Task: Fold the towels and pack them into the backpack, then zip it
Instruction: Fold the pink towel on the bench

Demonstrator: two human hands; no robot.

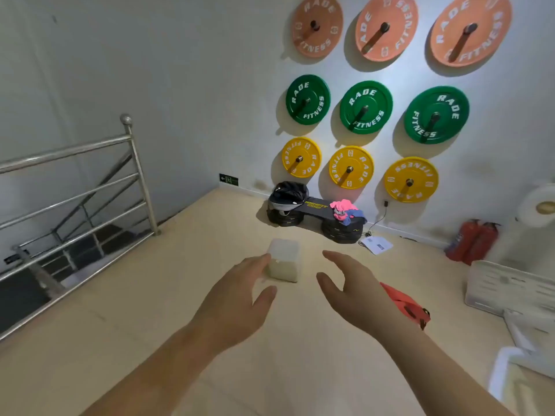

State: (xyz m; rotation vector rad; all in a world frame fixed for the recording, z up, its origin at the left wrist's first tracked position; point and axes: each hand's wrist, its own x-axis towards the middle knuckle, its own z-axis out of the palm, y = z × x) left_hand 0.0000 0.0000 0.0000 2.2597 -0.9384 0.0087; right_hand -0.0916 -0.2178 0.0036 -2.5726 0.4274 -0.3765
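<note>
A dark backpack [288, 195] sits open on the left end of a black bench [315, 209] against the far wall. A crumpled heap of pink and blue towels [345, 212] lies on the bench's right end. Both of my arms stretch out in front of me, far short of the bench. My left hand [237, 298] is spread with straight fingers and holds nothing. My right hand [351, 289] is also spread and holds nothing. A white translucent cube [283, 264] stands on the floor just beyond my left fingertips.
A steel stair railing [90, 193] guards a stairwell at left. Weight plates [365, 108] hang on the wall. Two fire extinguishers [471, 241], white crates [510, 289], a paper sheet [377, 244] and a red object [405, 304] lie at right on the beige floor.
</note>
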